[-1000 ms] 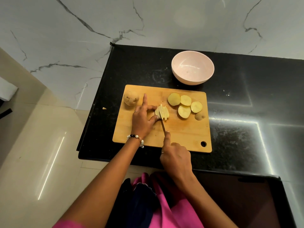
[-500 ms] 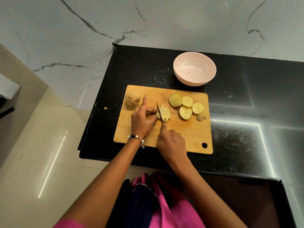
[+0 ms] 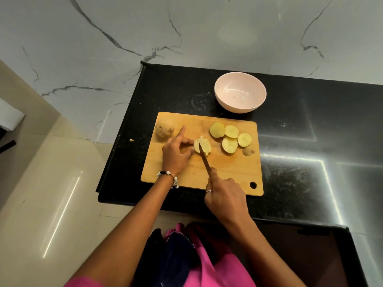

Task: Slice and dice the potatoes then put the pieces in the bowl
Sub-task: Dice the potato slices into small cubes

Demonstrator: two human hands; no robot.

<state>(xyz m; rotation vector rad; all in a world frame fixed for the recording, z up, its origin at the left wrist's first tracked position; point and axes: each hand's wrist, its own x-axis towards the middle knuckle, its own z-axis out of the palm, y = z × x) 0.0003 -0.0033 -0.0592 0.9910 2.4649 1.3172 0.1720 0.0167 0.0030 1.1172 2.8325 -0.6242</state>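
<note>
On the wooden cutting board [image 3: 228, 172] lies a potato slice cut into strips [image 3: 204, 146]. My left hand [image 3: 176, 154] steadies it from the left with thumb and fingers, index finger pointing away. My right hand [image 3: 224, 196] grips a knife [image 3: 204, 157] whose blade lies across the strips. Several round potato slices [image 3: 230, 136] and a small end piece [image 3: 248, 151] lie at the board's right. A whole potato [image 3: 165, 128] sits at the board's far left corner. The pale pink bowl [image 3: 240, 95] stands empty behind the board.
The board rests on a black stone counter [image 3: 300, 141] whose left edge drops to a beige tiled floor [image 3: 51, 183]. A small potato scrap [image 3: 131, 140] lies on the counter left of the board. A marble wall rises behind.
My right hand has drawn back toward me along the board, pulling the knife through the strips. My left hand has stayed on the cut slice.
</note>
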